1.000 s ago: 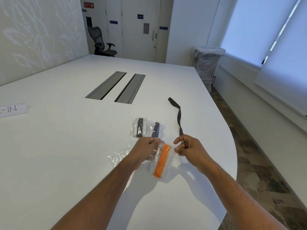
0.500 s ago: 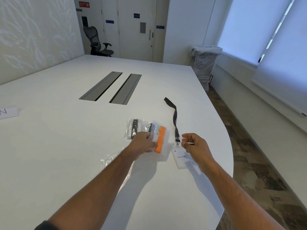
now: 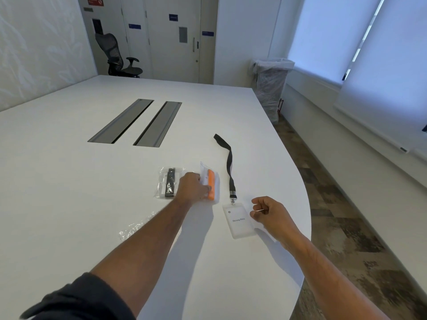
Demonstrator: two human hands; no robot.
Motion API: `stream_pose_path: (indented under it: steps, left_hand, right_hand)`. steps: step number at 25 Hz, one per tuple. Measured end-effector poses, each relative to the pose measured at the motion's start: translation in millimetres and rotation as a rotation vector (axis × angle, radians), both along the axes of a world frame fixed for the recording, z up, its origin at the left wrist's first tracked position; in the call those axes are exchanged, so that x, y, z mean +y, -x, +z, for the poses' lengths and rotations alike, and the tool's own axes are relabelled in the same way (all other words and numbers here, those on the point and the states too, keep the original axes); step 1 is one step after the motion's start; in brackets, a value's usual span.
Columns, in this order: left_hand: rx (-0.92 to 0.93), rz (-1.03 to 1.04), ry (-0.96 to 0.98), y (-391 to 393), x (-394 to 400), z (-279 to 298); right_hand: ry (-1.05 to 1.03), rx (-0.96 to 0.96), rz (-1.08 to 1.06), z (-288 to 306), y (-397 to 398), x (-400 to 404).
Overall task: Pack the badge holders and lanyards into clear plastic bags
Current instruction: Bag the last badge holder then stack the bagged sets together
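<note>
The left hand (image 3: 193, 189) lies on the white surface (image 3: 69, 181) with its grip closed on the bag with the orange lanyard (image 3: 209, 184), which sits at the fingertips, at 2 o'clock from the hand. The bag with the black lanyard (image 3: 168, 182) lies flat at 10 o'clock from this hand, just beside it. The right hand (image 3: 269, 213) is over the surface near the curved edge; its fingers are curled and the thumb and forefinger pinch together, but I cannot tell if they hold something. The badge holder (image 3: 239, 220) lies flat at 9 o'clock from the right hand, touching or almost touching it, and its loose black lanyard (image 3: 230, 167) runs away from its clip toward 12 o'clock. An empty clear bag (image 3: 136, 228) lies partly under the left forearm. Compared with half a second ago, the orange bag has moved further away from the person and now covers a second black-lanyard bag that was visible then, and the right hand sits closer to the badge holder. I count two packed bags in view, one empty bag, one badge holder and one loose lanyard.
</note>
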State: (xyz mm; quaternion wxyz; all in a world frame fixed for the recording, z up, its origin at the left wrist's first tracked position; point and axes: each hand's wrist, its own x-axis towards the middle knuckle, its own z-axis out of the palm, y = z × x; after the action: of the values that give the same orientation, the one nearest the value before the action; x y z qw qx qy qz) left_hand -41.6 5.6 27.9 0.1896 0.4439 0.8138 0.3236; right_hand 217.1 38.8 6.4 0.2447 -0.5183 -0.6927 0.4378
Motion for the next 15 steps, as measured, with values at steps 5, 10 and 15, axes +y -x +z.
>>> stream_pose_path:
  steps: [5,10,15]
  left_hand:
    - [0.222,0.084,-0.047,-8.6,-0.5,-8.0]
    - [0.179,-0.194,-0.119,-37.2,2.8,-12.3]
    - [0.279,-0.379,0.187,-59.3,1.8,-20.9]
  right_hand:
    - [-0.032,-0.249,0.269,0.3,2.4,3.1]
    - [-0.107,-0.465,0.438,6.2,14.3,21.7]
    - [-0.123,-0.566,0.490,4.8,21.4,32.1]
